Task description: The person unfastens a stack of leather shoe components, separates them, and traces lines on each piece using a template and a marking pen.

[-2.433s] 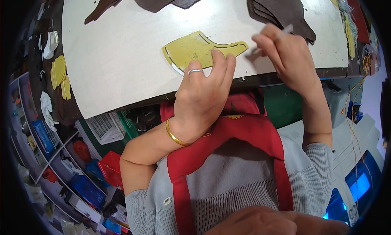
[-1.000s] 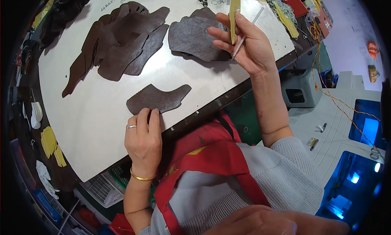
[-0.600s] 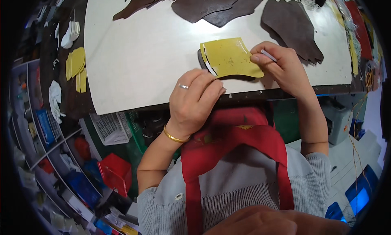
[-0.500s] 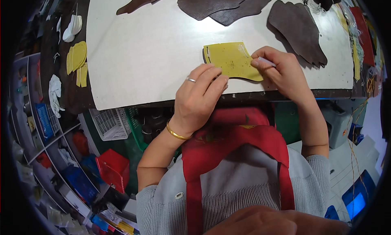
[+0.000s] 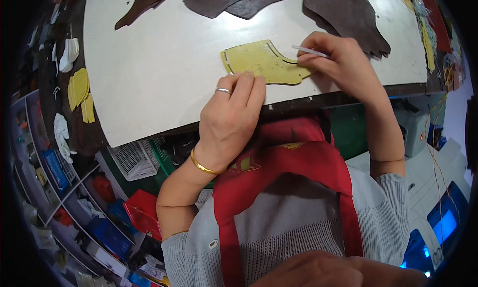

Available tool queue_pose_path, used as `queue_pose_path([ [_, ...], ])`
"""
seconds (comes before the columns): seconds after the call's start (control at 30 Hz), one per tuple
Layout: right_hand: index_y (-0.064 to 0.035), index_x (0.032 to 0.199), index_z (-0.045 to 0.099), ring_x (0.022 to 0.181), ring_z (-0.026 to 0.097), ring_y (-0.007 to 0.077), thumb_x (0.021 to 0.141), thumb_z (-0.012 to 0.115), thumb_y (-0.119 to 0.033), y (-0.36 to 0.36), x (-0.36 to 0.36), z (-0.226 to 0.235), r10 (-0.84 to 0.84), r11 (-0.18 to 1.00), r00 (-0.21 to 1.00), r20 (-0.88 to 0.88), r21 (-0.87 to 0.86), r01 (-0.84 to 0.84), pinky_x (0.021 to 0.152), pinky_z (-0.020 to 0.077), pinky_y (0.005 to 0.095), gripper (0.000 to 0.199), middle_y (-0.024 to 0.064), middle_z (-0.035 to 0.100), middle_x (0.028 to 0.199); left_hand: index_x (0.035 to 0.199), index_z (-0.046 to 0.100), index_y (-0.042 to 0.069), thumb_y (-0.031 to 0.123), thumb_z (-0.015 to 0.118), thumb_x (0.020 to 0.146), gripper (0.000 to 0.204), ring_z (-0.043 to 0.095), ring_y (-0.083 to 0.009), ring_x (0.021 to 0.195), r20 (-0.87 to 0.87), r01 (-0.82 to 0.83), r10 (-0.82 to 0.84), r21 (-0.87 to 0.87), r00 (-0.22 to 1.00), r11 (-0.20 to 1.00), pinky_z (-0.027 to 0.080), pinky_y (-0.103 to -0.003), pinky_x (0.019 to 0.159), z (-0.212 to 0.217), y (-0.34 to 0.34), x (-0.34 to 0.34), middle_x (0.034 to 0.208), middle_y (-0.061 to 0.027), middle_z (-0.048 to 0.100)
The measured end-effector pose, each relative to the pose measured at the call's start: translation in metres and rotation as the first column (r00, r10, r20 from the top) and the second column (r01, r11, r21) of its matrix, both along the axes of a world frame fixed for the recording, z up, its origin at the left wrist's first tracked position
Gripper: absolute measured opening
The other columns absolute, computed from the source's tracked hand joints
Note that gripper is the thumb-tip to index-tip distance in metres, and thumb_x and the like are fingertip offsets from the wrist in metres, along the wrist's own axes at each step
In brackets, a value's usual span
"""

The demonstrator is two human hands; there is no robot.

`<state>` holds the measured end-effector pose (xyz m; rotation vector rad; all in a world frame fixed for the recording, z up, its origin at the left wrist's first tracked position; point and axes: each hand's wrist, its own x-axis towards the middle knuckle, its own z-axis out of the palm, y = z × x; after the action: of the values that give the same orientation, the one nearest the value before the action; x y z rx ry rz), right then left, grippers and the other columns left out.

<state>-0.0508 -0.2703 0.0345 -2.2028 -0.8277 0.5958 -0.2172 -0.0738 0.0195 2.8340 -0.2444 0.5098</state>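
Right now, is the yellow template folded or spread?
Spread: the yellow template lies flat, no crease across its visible face; parts behind left hand and right hand are hidden.

Route was open L of yellow template [image 5: 256, 60] on white tabletop [image 5: 149, 78]. Template's near side was obstr. by L hand [image 5: 229, 110], R end by R hand [image 5: 341, 65]; dk leather pcs [image 5: 224, 2] blocked far tabletop.

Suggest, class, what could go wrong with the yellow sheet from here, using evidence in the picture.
The yellow sheet could slide: the left hand rests only fingertips along its near edge. The right hand, by its narrow end and holding a thin pale stick, might nudge it. It also lies near the edge of the table, so may slip over.
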Motion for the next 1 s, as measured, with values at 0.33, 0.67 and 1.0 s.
queue_pose_path([
  [0.33,-0.009,0.096,0.073,0.073,0.069,0.0306,0.089,0.075,-0.024,-0.019,-0.014,-0.008,-0.019,0.996,0.944,0.33,0.089,-0.011,0.063,0.0527,0.0378,0.017,0.0108,0.07,0.082,0.124,0.071,0.013,0.008,0.068,0.081,0.043,0.064,-0.0237,0.093,-0.052,0.022,-0.014,0.174,0.999,0.984,0.057,-0.03,0.07,0.003,-0.012,0.003,0.114,-0.0062,0.065],
  [0.67,-0.001,0.1,0.069,0.081,0.07,0.0247,0.109,0.049,-0.029,0.02,-0.005,0.019,0.002,0.964,0.975,0.223,0.258,-0.061,0.071,0.054,0.0332,0.035,0.0072,0.07,0.1,0.114,0.072,0.0,0.01,0.066,0.078,0.038,0.066,-0.0268,0.093,0.105,0.034,-0.045,0.101,0.993,0.994,0.056,-0.034,0.077,-0.013,-0.031,0.01,0.107,-0.0138,0.069],
  [1.0,0.01,0.1,0.07,0.086,0.072,0.0155,0.11,0.052,-0.03,0.022,-0.008,-0.003,-0.036,0.918,0.967,-0.251,0.375,0.132,0.08,0.057,0.0275,0.045,0.0061,0.069,0.106,0.102,0.077,0.003,0.012,0.068,0.075,0.03,0.067,-0.0228,0.083,0.158,0.07,-0.07,0.005,0.985,0.998,0.056,-0.03,0.067,-0.015,-0.024,0.024,0.1,-0.009,0.072],
])
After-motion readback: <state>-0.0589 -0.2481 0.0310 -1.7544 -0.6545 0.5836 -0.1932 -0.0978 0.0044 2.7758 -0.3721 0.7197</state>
